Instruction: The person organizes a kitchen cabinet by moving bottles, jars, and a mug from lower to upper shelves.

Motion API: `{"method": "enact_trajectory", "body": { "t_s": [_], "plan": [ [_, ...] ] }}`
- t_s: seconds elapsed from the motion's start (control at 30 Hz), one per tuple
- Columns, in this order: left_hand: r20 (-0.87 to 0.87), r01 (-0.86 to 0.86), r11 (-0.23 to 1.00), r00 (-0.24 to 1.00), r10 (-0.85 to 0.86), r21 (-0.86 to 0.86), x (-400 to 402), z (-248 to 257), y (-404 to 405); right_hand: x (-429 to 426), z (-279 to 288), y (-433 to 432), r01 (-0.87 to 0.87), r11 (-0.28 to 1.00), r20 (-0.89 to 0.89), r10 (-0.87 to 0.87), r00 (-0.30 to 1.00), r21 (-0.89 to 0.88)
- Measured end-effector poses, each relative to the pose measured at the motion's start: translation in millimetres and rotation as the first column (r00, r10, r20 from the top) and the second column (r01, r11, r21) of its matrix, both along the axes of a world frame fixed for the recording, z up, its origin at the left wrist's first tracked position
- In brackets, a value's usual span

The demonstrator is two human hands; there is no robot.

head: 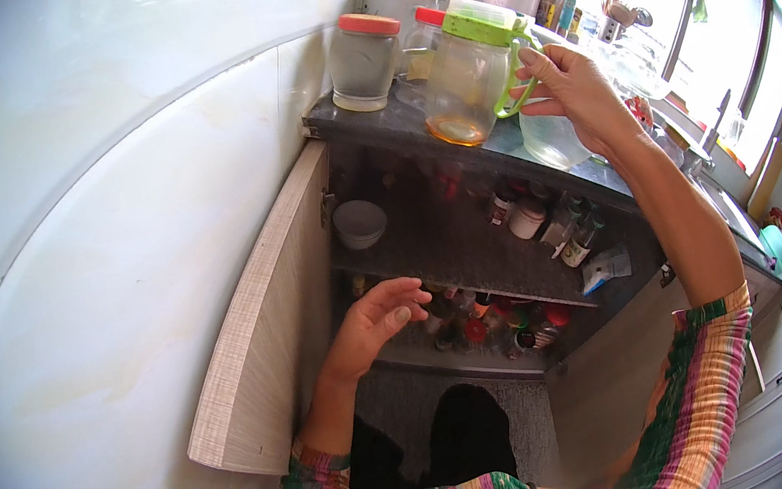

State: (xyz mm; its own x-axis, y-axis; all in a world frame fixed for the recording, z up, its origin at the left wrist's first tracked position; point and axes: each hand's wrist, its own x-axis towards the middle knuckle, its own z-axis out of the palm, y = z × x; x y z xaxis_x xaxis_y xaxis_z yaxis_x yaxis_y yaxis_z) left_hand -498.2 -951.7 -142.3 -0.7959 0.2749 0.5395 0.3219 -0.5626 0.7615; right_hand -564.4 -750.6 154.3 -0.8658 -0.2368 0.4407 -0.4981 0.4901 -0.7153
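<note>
My right hand [577, 91] grips the green handle [523, 73] of a clear pitcher [464, 82] with a green collar and a whitish lid. A little amber liquid shows at the pitcher's bottom. It is at the front edge of the dark countertop [373, 124]; whether its base touches the counter I cannot tell. Beside it stands a jar with a red lid [365, 58], and another red-lidded jar [419, 50] is partly hidden behind. My left hand [376, 322], empty with fingers curled apart, hovers before the open cabinet's shelf [428, 239].
A cabinet door [266, 324] stands open at the left by the tiled wall. On the upper shelf are white bowls [360, 223], a white tub [527, 219] and several bottles. Lidded jars [476, 329] crowd below. A clear vessel [552, 133] sits right of the pitcher.
</note>
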Motion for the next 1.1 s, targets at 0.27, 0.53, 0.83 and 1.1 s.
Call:
{"method": "enact_trajectory", "body": {
  "t_s": [0.27, 0.53, 0.83, 1.1],
  "plan": [
    [0.048, -0.012, 1.000, 0.999, 0.012, 0.003, 4, 1, -2, -5, -10, -1, 0.009, 0.993, 0.081, -0.018, 0.997, 0.116],
    [0.072, -0.066, 0.997, 0.995, 0.068, -0.033, 11, 13, -2, -9, -30, -1, -0.046, 0.998, -0.004, 0.046, 0.999, 0.053],
    [0.071, -0.078, 0.992, 0.994, 0.085, -0.098, 14, 19, 6, -21, -58, -28, 0.199, 0.980, -0.386, -0.195, 0.902, -0.032],
    [-0.242, -0.775, 0.598, 0.632, 0.736, -0.207, 1, 57, 6, -31, -67, -34, 0.165, 0.979, -0.360, -0.197, 0.912, -0.117]
  ]
}}
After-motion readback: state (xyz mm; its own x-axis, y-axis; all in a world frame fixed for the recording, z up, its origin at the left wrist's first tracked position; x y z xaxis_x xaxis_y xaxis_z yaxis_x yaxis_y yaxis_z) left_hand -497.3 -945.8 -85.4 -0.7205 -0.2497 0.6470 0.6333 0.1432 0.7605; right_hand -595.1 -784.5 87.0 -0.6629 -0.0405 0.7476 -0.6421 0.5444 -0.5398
